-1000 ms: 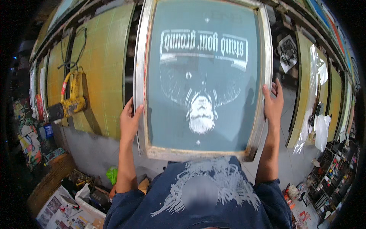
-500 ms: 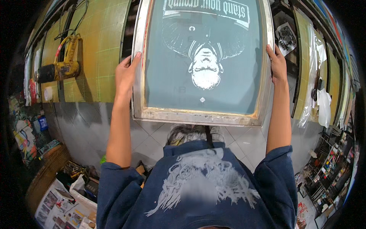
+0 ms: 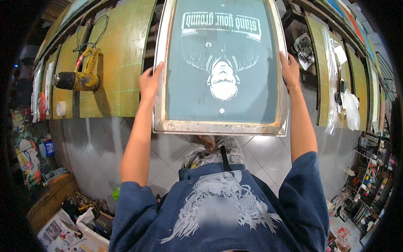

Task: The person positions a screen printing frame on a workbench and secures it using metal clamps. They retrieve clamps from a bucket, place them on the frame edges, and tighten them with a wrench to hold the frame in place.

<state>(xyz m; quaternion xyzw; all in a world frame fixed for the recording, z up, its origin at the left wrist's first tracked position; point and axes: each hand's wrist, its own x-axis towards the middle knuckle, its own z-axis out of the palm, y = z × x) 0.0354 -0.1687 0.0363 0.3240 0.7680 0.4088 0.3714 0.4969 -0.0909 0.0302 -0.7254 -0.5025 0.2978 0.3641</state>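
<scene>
A screen printing frame (image 3: pixel 218 127) with a metal rim hangs in front of me, held up by both hands. Its grey-green mesh (image 3: pixel 191 90) carries a white stencil of a person's portrait, upside down to me, with a lettered banner at the far end. My left hand (image 3: pixel 150 84) grips the left rim, thumb on top and fingers partly hidden beneath. On the opposite rim my right hand (image 3: pixel 290 72) is closed the same way. The frame's far edge lies outside the picture.
A yellow-black heat gun or drill (image 3: pixel 77 80) with a cord lies on the left greenish board (image 3: pixel 121 84); a tape roll (image 3: pixel 61 108) is near it. Plastic sheeting (image 3: pixel 333 80) covers part of the right board (image 3: pixel 319 42). Below are floor tiles (image 3: pixel 168 147) and a cluttered shelf (image 3: pixel 369 176) at right.
Both hands and the frame have shifted slightly, and more of its far end shows, including the whole banner. The surrounding boards have moved in the view. The grip is the same.
</scene>
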